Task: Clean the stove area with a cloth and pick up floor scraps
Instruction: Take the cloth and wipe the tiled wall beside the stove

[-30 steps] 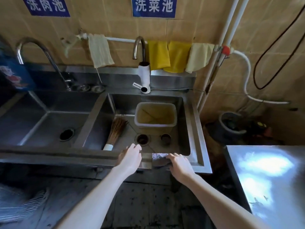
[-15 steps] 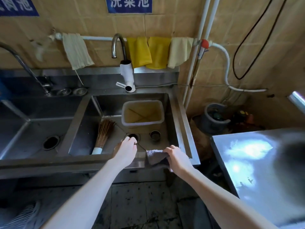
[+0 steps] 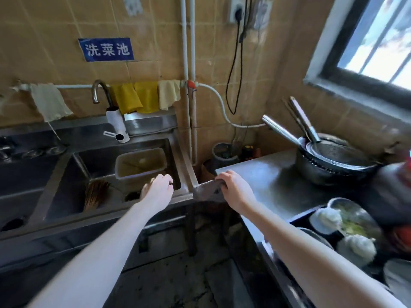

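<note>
1. The right hand [image 3: 235, 189] grips the grey cloth [image 3: 208, 192] by its right end, with the fingers curled over the top edge. The thumb is hidden beneath.
2. Half a second ago the cloth lay on the sink's near rim under that hand. It has since moved right and is now held at the near right corner of the sink [image 3: 186, 163], across the gap toward the steel counter [image 3: 273, 185]. Whether it touches either surface cannot be told.
3. The left hand [image 3: 159, 189] has left the near rim. It is now over the basin, just near of the plastic tub [image 3: 140, 163], palm down, with the fingers loosely bent and nothing in them.
4. Both forearms reach far from the near edge, the left over the sink front and the right along the counter's left edge.
5. The view has swung right since then, bringing in a window [image 3: 378, 41] at far right, a pot [image 3: 329, 174] holding a strainer and ladles on the counter, and bowls of food [image 3: 347, 225] at near right.
6. A bamboo brush [image 3: 96, 194] lies in the basin left of the tub. Yellow cloths [image 3: 133, 98] hang on the pipe on the far wall.
</note>
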